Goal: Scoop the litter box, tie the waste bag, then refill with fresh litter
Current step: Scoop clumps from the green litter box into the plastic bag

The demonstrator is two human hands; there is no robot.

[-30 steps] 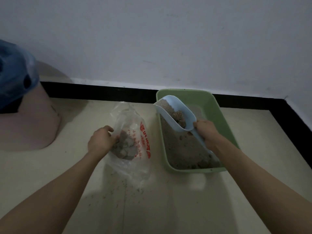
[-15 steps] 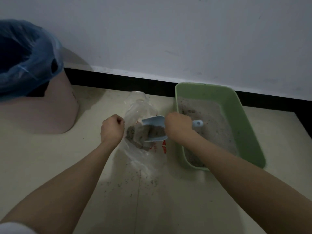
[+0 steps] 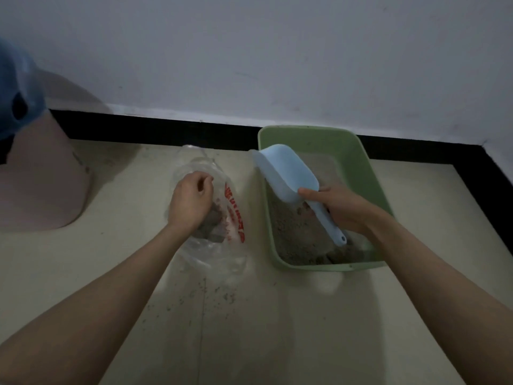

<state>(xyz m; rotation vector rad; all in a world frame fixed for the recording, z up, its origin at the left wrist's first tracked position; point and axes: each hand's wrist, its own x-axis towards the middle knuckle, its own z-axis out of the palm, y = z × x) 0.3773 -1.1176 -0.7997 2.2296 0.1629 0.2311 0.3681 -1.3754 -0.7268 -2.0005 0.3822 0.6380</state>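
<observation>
Gripping the scoop [image 3: 288, 173] handle, right hand [image 3: 341, 207] hovers over the litter box [image 3: 369, 173]; left hand [image 3: 190, 202] pinches the waste bag [image 3: 233, 215] open; scooping continues, next dig into the litter

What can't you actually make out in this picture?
Head view only:
- Red print on the plastic bag: blurred and crumpled, unreadable.
- Pink bin with blue liner: cut off by the left edge.
- Litter under the scoop: hidden by it and the right hand.
- Left hand fingertips: curled from view.
</observation>
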